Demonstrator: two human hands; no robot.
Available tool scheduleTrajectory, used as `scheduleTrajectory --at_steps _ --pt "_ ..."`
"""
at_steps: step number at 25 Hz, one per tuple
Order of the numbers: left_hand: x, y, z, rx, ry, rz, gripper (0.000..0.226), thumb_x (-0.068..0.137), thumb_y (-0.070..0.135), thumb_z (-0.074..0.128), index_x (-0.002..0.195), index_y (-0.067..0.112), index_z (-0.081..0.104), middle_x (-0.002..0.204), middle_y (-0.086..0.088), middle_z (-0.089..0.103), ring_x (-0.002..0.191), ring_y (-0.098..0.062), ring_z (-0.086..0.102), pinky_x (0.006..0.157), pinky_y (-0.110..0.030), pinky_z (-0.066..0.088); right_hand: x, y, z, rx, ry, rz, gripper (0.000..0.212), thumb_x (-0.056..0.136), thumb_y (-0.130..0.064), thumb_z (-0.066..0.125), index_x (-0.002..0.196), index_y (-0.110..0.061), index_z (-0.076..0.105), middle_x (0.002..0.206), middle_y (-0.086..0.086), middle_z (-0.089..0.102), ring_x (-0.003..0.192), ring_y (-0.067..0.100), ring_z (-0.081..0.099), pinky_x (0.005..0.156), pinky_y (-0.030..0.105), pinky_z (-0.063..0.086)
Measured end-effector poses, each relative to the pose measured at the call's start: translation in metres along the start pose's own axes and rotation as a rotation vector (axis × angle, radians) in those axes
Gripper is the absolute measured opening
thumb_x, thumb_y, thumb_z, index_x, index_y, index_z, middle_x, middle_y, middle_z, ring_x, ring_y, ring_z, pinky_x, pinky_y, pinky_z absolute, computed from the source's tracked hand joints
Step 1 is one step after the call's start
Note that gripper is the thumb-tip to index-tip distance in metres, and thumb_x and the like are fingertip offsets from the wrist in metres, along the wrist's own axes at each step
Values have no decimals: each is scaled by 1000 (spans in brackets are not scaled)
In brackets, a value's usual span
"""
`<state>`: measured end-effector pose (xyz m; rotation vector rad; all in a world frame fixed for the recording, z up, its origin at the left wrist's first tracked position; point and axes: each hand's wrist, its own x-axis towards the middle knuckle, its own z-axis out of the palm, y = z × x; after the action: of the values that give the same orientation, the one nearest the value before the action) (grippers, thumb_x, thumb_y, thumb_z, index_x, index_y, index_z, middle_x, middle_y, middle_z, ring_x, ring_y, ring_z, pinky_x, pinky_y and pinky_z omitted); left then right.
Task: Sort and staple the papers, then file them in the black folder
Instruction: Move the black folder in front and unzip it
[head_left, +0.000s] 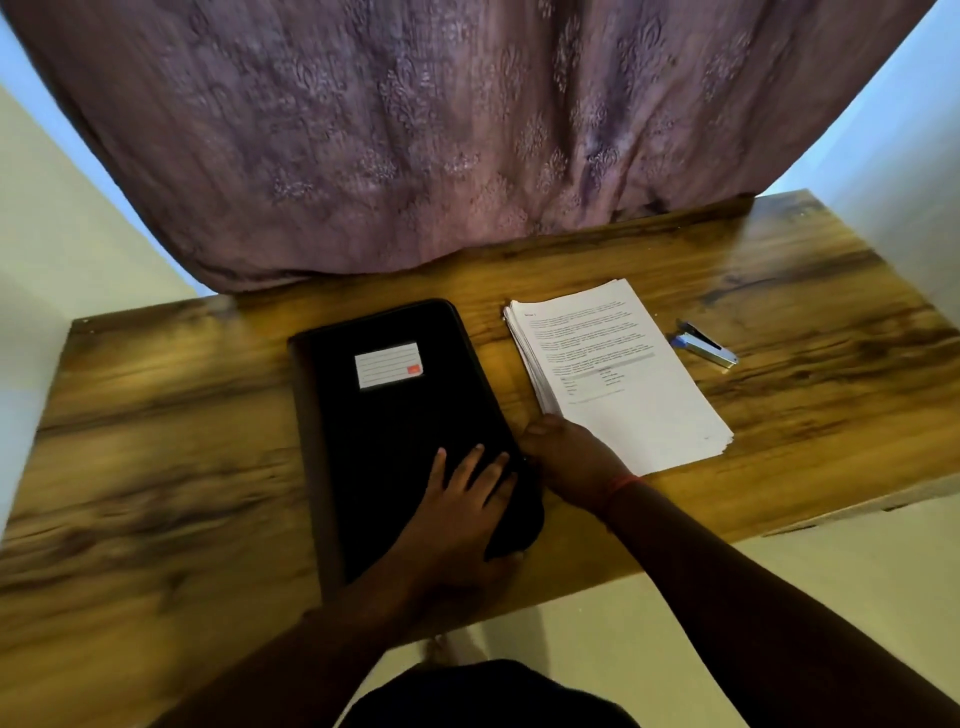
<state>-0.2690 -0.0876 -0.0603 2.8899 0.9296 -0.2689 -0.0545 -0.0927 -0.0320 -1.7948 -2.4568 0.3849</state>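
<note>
Mauve patterned cloth hangs behind the wood-grain table (156, 467) where I work. My left hand (457, 499) lies flat, fingers straight, on the near right part of the closed black zip folder (405, 431), touching its cover. My right hand (566, 457) sits at the folder's right edge; I cannot tell whether its fingers pinch anything. Just right of the folder lies the loose stack of white printed papers (623, 374), and beyond it the blue and silver stapler (706, 344), untouched. Nothing looks sorted, stapled or filed yet, I judge. Folder and papers both run lengthwise away from me, far ends leaning left.
</note>
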Motion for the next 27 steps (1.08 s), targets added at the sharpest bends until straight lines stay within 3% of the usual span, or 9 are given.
scheduleTrajectory --at_steps 3,6,11,14,18,23,27 --pt "-6 9 3 26 13 19 76 89 66 38 142 13 47 151 -10 44 142 -33 35 115 -62 21 -16 1 1 11 -7 -59 21 84 -7 60 103 -9 68 104 11 65 100 30 60 81 38 51" --pt "-9 15 9 63 32 -29 71 92 64 36 138 12 53 148 -9 48 140 -30 41 113 -60 28 -40 -1 16 -6 -11 -95 21 84 -10 62 104 -9 68 102 10 66 99 30 61 80 39 54" --pt "-24 24 4 57 41 -146 78 91 71 28 152 22 31 163 0 22 151 -22 11 120 -58 7 -68 -18 37 23 77 -47 21 91 -13 58 109 -8 67 106 13 66 101 31 61 86 40 53" --pt "-51 25 4 67 49 -355 84 84 80 29 153 34 25 164 2 16 152 -26 7 115 -67 1 -79 -32 44 84 88 60 30 99 -22 50 124 -9 60 123 12 61 115 29 55 99 38 45" --pt "-102 21 18 -78 40 -669 89 76 86 24 153 43 13 165 2 4 151 -31 -1 115 -66 5 -86 -38 43 205 130 117 23 100 -20 48 117 -12 61 121 7 59 113 23 52 98 33 44" --pt "-101 26 10 -128 -18 -682 81 86 78 29 154 43 3 165 3 -7 151 -30 -9 115 -68 7 -93 -38 40 207 82 -6 20 99 -17 46 108 -10 63 112 9 60 102 21 53 92 32 46" --pt "-97 26 7 -135 -84 -688 81 89 75 32 154 41 -2 165 1 -11 150 -33 -10 114 -69 7 -103 -70 49 238 154 16 19 98 -22 49 107 -12 63 108 4 58 100 17 51 85 25 41"
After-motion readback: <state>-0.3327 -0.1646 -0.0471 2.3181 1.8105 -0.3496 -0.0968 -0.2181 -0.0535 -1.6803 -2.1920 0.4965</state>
